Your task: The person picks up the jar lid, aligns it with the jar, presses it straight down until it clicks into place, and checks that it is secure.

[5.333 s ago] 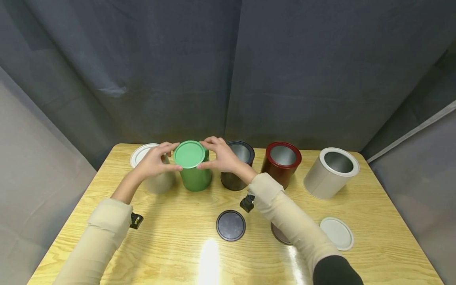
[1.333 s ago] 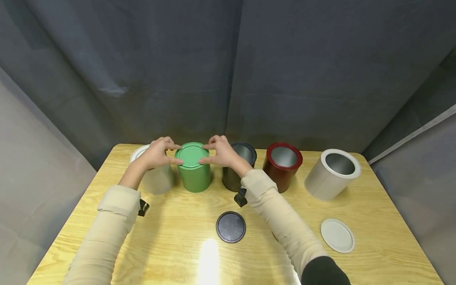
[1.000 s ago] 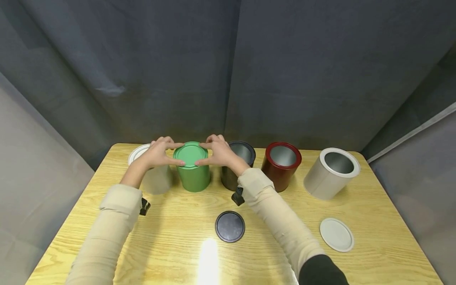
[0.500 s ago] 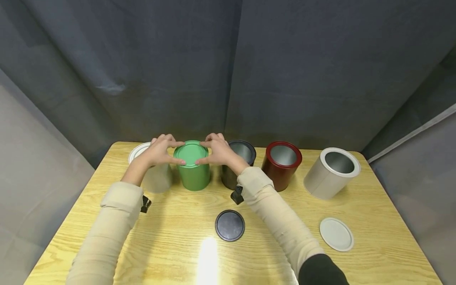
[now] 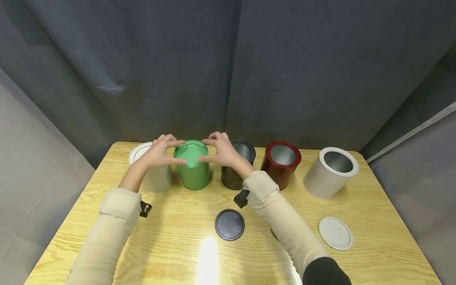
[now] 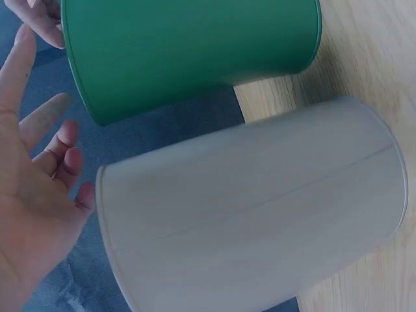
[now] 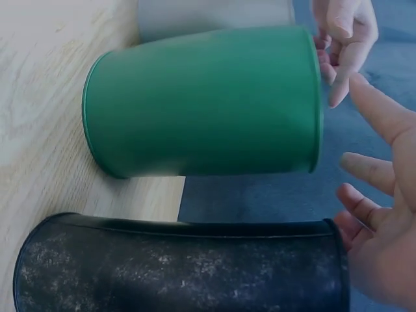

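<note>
The green can (image 5: 195, 177) stands upright with its green lid (image 5: 192, 152) seated on top. To its left my left hand (image 5: 159, 152) hovers at the rim, fingers extended, above the white can (image 6: 253, 221). Opposite it my right hand (image 5: 223, 152) is at the rim's right side, with thumb and forefinger spread. Both wrist views show a gap between the fingertips and the green can's rim. Below the right hand is the black can (image 7: 188, 266), lidless. The white can wears a white lid (image 5: 138, 151), partly hidden by my left hand.
A lidless dark red can (image 5: 280, 173) and a lidless cream can (image 5: 322, 181) stand to the right on the wooden table (image 5: 171, 245). A black lid (image 5: 229, 225) and a white lid (image 5: 335, 233) lie in front. My right sleeve hides most of another lid. Grey curtains hang behind.
About five seconds ago both hands held the green lid at the can's top; it now sits on the rim. In the last half second the right hand has shifted slightly right.
</note>
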The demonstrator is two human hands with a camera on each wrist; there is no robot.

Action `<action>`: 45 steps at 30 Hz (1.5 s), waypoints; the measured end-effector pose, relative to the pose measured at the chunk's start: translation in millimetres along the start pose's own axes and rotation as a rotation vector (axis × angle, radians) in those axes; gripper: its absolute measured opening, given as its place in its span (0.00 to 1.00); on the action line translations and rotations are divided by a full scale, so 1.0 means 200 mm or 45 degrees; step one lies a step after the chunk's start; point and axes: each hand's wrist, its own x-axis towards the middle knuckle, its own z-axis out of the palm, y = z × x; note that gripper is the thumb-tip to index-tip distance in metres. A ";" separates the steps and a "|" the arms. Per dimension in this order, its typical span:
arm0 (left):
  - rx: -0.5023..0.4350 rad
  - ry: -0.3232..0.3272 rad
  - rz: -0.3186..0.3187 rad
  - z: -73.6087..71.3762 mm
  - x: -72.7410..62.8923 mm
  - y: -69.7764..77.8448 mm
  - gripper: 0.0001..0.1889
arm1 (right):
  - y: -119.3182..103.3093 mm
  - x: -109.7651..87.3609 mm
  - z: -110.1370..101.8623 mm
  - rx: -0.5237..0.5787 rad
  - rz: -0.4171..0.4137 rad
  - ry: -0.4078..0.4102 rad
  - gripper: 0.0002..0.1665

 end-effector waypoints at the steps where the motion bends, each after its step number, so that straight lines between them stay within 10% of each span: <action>1: -0.010 0.009 0.004 0.00 0.00 0.01 0.36 | 0.00 -0.01 0.00 0.014 0.004 0.005 0.38; 15: -0.083 0.190 0.166 0.09 -0.08 0.03 0.35 | 0.01 -0.15 -0.02 0.046 -0.034 0.116 0.36; 45: -0.224 0.228 0.354 0.30 -0.20 0.21 0.37 | 0.07 -0.52 -0.04 0.079 -0.183 0.238 0.33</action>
